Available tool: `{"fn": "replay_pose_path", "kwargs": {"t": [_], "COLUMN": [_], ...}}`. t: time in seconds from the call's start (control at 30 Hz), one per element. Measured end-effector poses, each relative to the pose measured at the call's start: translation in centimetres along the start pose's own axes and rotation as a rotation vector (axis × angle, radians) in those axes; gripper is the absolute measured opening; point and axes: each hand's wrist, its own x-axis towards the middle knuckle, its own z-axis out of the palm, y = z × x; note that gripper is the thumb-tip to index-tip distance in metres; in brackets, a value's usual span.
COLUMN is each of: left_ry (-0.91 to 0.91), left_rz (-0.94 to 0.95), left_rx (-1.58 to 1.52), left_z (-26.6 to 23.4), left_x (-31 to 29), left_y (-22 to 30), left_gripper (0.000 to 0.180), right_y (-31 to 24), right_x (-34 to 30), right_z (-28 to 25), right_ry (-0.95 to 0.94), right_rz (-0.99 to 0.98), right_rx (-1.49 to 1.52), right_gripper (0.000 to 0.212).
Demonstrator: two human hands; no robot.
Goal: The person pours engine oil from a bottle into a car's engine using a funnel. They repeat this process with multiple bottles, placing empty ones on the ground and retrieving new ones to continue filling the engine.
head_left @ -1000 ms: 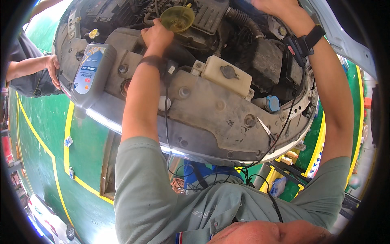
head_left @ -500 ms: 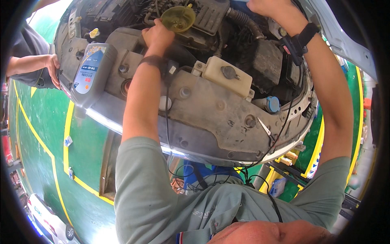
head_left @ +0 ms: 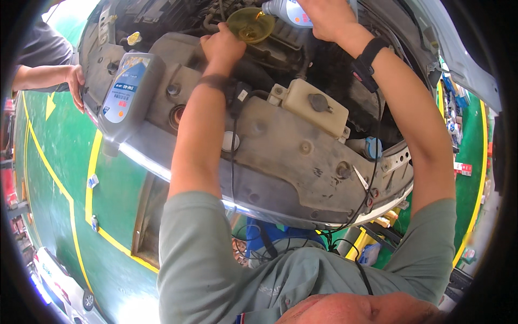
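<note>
My left hand is closed on the near rim of a yellow translucent funnel above the engine. Amber liquid shows inside the funnel. At the top of the view my right hand grips a grey oil bottle with a blue and white label, tipped on its side. Its mouth is over the funnel's far right rim, and amber oil shows at the mouth. Part of the bottle is cut off by the upper edge. A second grey oil bottle rests on the car's front panel, left of my left forearm.
Another person's hand touches the car's front edge at left. A cream reservoir with a black cap, a blue cap, a white round cap and scissors are around the front panel. Black cables hang from my wrists.
My right hand has come left toward the funnel, bringing the tilted oil bottle into view. My left hand still holds the funnel. The whole view has shifted slightly.
</note>
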Motion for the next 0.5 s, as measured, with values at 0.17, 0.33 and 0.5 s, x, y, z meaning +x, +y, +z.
{"fn": "replay_pose_path", "kwargs": {"t": [0.17, 0.33, 0.5], "left_ry": [-0.018, -0.019, 0.01], "left_rz": [-0.005, -0.017, -0.016], "left_rx": [0.014, 0.015, -0.005], "left_z": [-0.3, -0.3, 0.0], "left_x": [-0.1, 0.0, 0.0], "left_y": [0.2, 0.1, 0.1], "left_gripper": [0.06, 0.059, 0.059], "right_y": [-1.5, -1.6, -1.7], "right_x": [0.6, 1.3, 1.8], "right_z": [0.5, 1.4, 1.3], "right_ry": [-0.042, 0.018, 0.036], "right_rz": [-0.026, -0.078, -0.127], "right_rx": [-0.036, -0.077, -0.097], "right_gripper": [0.084, 0.079, 0.073]}}
